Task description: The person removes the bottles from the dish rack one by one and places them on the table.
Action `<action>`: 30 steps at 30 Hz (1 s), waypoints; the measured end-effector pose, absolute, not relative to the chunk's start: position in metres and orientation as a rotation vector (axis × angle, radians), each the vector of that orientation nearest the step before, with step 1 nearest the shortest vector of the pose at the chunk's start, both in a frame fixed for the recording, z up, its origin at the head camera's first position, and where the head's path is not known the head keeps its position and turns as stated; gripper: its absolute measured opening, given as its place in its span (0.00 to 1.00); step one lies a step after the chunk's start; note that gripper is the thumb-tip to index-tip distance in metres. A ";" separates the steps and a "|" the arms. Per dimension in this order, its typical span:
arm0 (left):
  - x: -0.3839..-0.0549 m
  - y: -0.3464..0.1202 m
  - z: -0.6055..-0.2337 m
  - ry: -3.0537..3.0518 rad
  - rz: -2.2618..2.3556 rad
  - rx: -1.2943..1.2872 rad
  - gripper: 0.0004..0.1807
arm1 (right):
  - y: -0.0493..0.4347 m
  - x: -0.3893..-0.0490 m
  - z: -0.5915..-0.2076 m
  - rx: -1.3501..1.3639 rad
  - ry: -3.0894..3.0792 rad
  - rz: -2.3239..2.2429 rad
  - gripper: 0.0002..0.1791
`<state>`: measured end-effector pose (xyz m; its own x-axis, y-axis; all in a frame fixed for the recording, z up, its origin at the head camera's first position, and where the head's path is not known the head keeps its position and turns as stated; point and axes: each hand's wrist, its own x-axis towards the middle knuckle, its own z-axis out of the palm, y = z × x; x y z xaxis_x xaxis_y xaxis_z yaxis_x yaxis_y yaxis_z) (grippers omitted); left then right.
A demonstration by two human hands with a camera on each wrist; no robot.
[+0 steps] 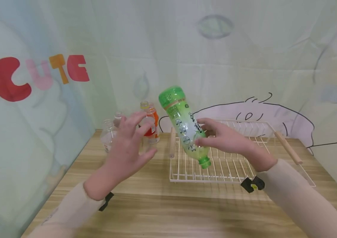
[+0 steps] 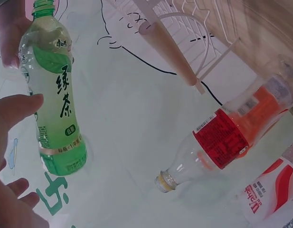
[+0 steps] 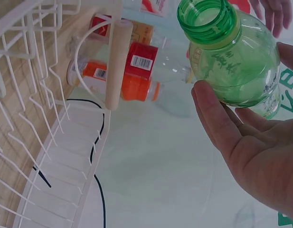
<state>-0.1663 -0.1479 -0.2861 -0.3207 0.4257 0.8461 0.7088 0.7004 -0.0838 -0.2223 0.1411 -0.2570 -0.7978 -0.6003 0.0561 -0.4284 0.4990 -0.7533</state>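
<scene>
My right hand grips a green plastic tea bottle near its neck, tilted with its uncapped mouth downward. The bottle hangs in the air above the left part of a white wire dish rack. In the right wrist view, fingers and thumb curl round the shoulder of the bottle. My left hand is raised to the left of it, fingers spread and holding nothing. Behind the left hand stand a clear bottle with a red label, an orange bottle and other clear bottles, partly hidden.
The rack has a wooden handle on its left and another wooden handle on its right. It stands on a wood-grain table. A printed curtain hangs behind and at the left.
</scene>
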 end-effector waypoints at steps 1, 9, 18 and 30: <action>-0.167 -0.146 -0.287 -1.954 -0.365 -0.886 0.44 | 0.140 -0.221 -0.258 -0.890 2.527 -1.168 0.39; -0.172 -0.133 -0.293 -1.948 -0.317 -0.977 0.43 | 0.138 -0.207 -0.262 -1.007 2.477 -1.095 0.37; -0.172 -0.126 -0.300 -1.970 -0.195 -1.046 0.42 | 0.134 -0.196 -0.271 -1.082 2.423 -1.031 0.34; -0.164 -0.119 -0.315 -2.002 -0.073 -1.112 0.41 | 0.128 -0.192 -0.286 -1.146 2.397 -0.991 0.31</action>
